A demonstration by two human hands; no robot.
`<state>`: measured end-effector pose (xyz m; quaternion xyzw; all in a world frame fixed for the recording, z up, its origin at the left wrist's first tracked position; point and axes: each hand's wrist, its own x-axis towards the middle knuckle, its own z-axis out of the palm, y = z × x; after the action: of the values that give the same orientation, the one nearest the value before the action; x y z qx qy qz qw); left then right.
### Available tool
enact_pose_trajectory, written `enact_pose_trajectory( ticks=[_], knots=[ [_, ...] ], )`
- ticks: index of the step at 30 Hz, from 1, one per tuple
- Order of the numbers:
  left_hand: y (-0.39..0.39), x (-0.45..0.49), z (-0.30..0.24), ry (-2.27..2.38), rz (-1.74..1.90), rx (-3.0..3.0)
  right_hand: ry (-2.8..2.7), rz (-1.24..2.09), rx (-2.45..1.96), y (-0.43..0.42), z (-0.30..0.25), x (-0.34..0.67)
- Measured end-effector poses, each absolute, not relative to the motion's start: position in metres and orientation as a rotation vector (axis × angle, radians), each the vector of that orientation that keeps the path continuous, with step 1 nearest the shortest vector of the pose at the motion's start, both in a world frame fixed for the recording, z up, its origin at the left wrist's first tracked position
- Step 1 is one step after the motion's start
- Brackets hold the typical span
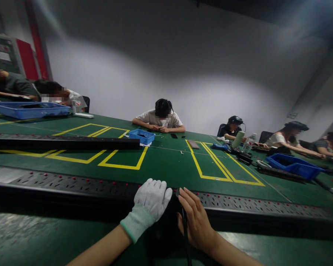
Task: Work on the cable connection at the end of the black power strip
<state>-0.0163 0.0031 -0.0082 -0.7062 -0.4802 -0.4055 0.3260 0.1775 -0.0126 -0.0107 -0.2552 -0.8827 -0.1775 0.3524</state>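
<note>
1. Black perforated metal, a long rail (72, 184), is lying across the green table (166, 162) along its near edge, running from the left edge toward the right edge, with small red dots along its top.
2. At the middle of that rail, the left hand (152, 199), wearing a white knitted glove, is resting on top with its fingers bent downward; I cannot tell whether it is clasping the rail or only pressing on it.
3. Just beside it, the bare right hand (195, 221) is lying flat and wide on the same rail, fingers stretched toward the far edge and slightly fanned.
4. A thin black cord (185, 244) is running from under the right hand's palm down toward the near edge; whether the hand is pinching it is unclear.
5. A second black rail (63, 143) is lying farther back on the left half of the table, crossing yellow tape lines (122, 165).
6. A small blue tray (141, 136) is sitting near the far edge, in front of a seated person (159, 120) who is bending over the table.
7. A larger blue tray (27, 109) is sitting at the far left corner, and another blue tray (294, 165) is sitting toward the right edge, where more people are working.
</note>
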Motion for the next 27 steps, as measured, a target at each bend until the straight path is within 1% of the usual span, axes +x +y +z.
enact_pose_trajectory(
  ticks=[6,11,12,15,18,21,27],
  knots=[
    [0.004,-0.014,-0.015,-1.210,-1.087,-1.825,-2.315,-0.410,-0.676,-0.011,-0.022,0.180],
    [0.007,-0.015,-0.020,-1.193,-1.086,-1.830,-2.379,-0.438,-0.630,-0.010,0.007,0.182],
    [0.007,-0.015,-0.022,-1.191,-1.081,-1.839,-2.418,-0.402,-0.604,-0.008,0.016,0.181],
    [0.008,-0.016,-0.028,-1.177,-1.067,-1.876,-2.629,-0.150,-0.426,0.002,0.039,0.177],
    [0.008,-0.017,-0.032,-1.152,-1.039,-1.934,-2.704,0.032,-0.379,0.013,0.048,0.173],
    [0.004,-0.016,-0.030,-1.124,-0.995,-2.002,-2.752,0.078,-0.398,0.016,0.049,0.175],
    [-0.001,-0.012,-0.019,-0.991,-0.907,-2.111,-2.866,0.035,-0.464,0.008,0.054,0.182]
  ],
)
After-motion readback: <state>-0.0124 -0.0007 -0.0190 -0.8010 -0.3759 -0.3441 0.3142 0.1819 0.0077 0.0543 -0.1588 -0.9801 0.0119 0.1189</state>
